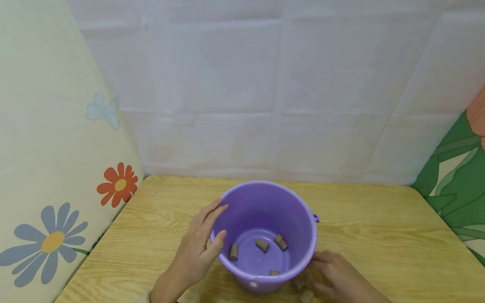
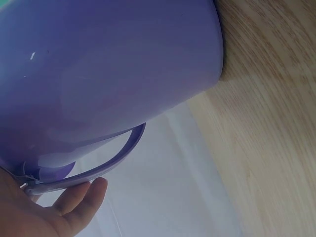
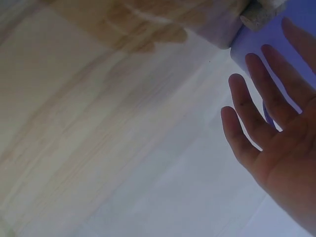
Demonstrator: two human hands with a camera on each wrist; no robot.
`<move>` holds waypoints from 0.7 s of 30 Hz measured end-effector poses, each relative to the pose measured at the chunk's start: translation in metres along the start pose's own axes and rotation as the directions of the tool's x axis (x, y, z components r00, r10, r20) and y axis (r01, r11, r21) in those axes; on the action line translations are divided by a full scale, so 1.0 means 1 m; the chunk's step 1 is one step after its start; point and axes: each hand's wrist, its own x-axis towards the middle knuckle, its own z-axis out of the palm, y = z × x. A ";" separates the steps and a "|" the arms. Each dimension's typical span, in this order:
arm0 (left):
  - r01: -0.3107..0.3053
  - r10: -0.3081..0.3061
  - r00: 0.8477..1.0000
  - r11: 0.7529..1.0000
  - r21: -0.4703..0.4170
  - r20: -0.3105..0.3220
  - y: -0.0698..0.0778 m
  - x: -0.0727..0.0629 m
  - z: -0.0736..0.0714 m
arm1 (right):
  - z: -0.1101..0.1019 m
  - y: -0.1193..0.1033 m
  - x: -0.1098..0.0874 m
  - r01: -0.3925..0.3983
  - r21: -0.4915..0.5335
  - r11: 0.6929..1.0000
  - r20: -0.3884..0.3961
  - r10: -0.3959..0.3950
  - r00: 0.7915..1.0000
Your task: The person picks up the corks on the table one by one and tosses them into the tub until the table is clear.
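A purple bucket [image 1: 265,206] stands upright on the table with several corks inside, one of them a cork [image 1: 262,245] lying on its side. My left hand [image 1: 198,246] grips the bucket's rim on the left, thumb over the edge. In the left wrist view, the bucket's handle [image 2: 113,160] hangs down the side, beside the fingers. My right hand [image 1: 335,273] is low at the bucket's right side, next to loose corks [image 1: 305,296] on the table. The right wrist view shows its fingers spread and fairly straight, with a cork [image 3: 259,16] just beyond them.
The wood-grain table [image 1: 379,235] runs back to a white creased sheet [image 1: 227,84]. Fabric with printed flowers [image 1: 53,242] hangs at the left, and a green leaf print [image 1: 458,181] is at the right.
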 end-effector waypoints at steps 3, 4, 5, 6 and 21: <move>0.003 -0.003 1.000 1.000 -0.003 0.004 0.000 0.000 0.000 | 0.004 0.002 -0.001 0.043 -0.001 0.999 -0.021 -0.043 0.999; 0.000 0.000 1.000 1.000 -0.001 0.001 0.000 0.000 0.000 | 0.005 0.003 -0.001 0.051 0.004 0.999 -0.021 -0.050 0.999; -0.001 0.001 1.000 1.000 0.000 -0.003 0.000 0.000 0.000 | 0.006 0.003 -0.001 0.054 0.013 0.998 -0.017 -0.054 0.998; -0.004 0.004 1.000 1.000 0.001 -0.007 0.000 0.000 0.000 | 0.006 0.004 -0.002 0.056 0.020 0.998 -0.012 -0.056 0.998; 0.009 -0.009 1.000 1.000 -0.008 0.007 0.000 0.000 0.000 | 0.003 -0.001 -0.001 -0.072 0.040 0.997 0.113 0.067 0.991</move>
